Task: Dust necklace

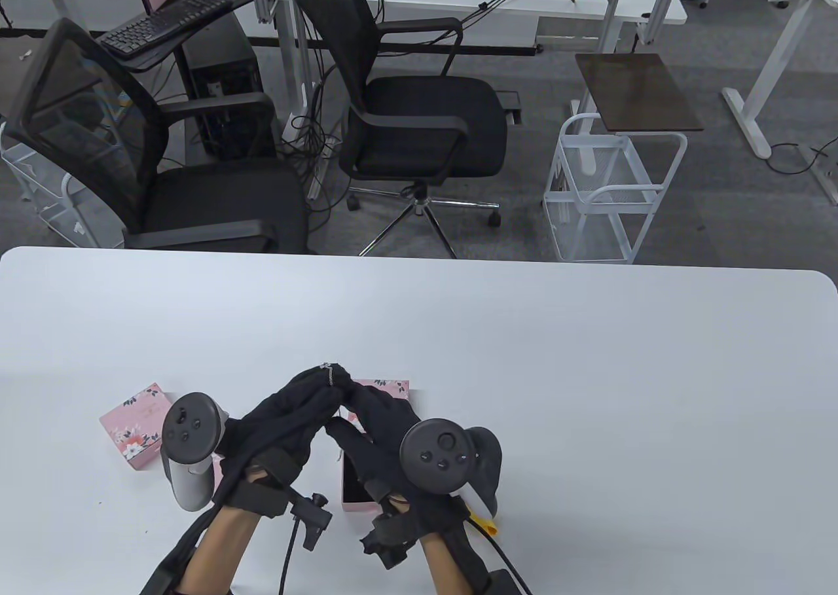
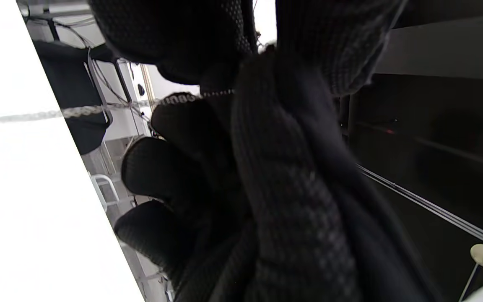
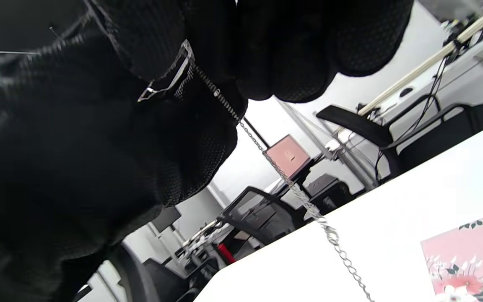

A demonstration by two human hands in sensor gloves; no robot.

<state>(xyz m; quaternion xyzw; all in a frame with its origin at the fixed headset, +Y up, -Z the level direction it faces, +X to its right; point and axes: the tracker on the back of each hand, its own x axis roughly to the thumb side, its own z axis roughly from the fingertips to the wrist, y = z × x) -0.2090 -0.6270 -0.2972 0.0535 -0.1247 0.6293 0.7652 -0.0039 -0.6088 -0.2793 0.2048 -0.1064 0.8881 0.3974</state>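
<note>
Two gloved hands meet fingertip to fingertip low in the centre of the table view, above the white worktop [image 1: 524, 359]. Starting at lower left, a pink flowered lid [image 1: 134, 425] lies flat on the worktop, just beside the left hand [image 1: 288, 418]. That hand's fingers are bunched together and pinch the necklace [image 1: 330, 374], a thin silver chain that shows as a short glint at the peak where both hands touch. In the left wrist view the chain runs taut from the pinch out toward the left edge of the frame. Moving right, the right hand [image 1: 376, 418] is also closed on the chain; its wrist view shows the links and a small metal pendant trapped between the fingertips, with the free length hanging down toward the lower right. Beneath the hands sits the open pink box [image 1: 363, 487], partly hidden by them. A grey cloth [image 1: 488, 467] seems tucked under the right hand, at lower right.

Risks, as I judge them: pulling the hands apart could strain or snap the fine links, and thick gloves could let the chain slip and drop or tangle.
</note>
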